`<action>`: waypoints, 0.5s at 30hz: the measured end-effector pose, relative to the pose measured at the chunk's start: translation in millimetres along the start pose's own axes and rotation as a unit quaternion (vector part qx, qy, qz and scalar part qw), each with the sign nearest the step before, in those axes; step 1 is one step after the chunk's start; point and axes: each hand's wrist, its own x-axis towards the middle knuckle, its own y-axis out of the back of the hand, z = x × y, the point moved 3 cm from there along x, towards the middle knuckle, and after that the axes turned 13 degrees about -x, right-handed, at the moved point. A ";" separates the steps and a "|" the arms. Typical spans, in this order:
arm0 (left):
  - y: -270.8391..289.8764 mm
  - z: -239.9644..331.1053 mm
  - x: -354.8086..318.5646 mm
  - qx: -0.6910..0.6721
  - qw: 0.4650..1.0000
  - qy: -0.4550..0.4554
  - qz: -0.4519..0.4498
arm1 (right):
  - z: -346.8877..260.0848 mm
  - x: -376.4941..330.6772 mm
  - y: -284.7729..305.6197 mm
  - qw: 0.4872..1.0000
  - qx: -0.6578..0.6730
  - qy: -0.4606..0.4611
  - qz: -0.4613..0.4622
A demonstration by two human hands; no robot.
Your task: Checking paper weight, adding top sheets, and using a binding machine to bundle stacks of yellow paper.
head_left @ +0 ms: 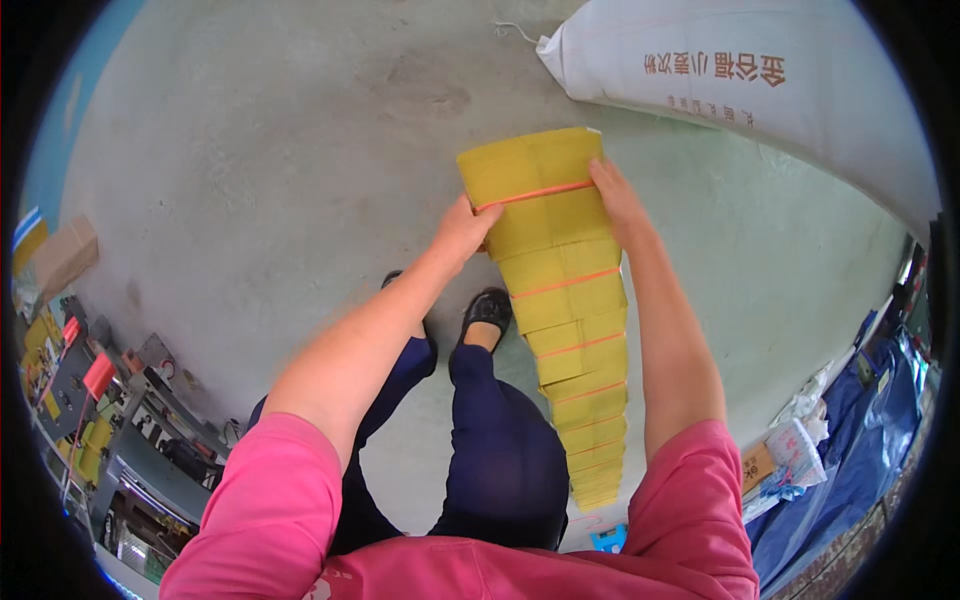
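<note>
Matt, papery-looking bundles here! Glossy, plastic-looking tarp, shiny black shoe. And the floor: smooth.

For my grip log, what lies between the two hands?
The head view shows the top yellow bundle, with its orange band, between left hand and right hand.

Worn on the head, left of a pair, looking steeply down past the pink shirt to the floor, near the yellow stack; wide fisheye, bowed outward.

A white sack and crumpled blue sheeting appear at right.
</note>
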 end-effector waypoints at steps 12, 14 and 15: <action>32.5 -13.0 -47.5 0.237 0.962 -0.063 0.117 | 20.6 -107.7 -33.8 0.875 -0.294 0.160 0.351; 45.9 -13.7 -103.8 0.147 0.984 -0.035 0.098 | 63.9 -182.0 -51.1 0.947 -0.201 0.047 0.248; 60.2 -7.1 -148.6 0.086 0.992 0.011 0.092 | 72.9 -228.0 -65.4 0.977 -0.134 -0.026 0.162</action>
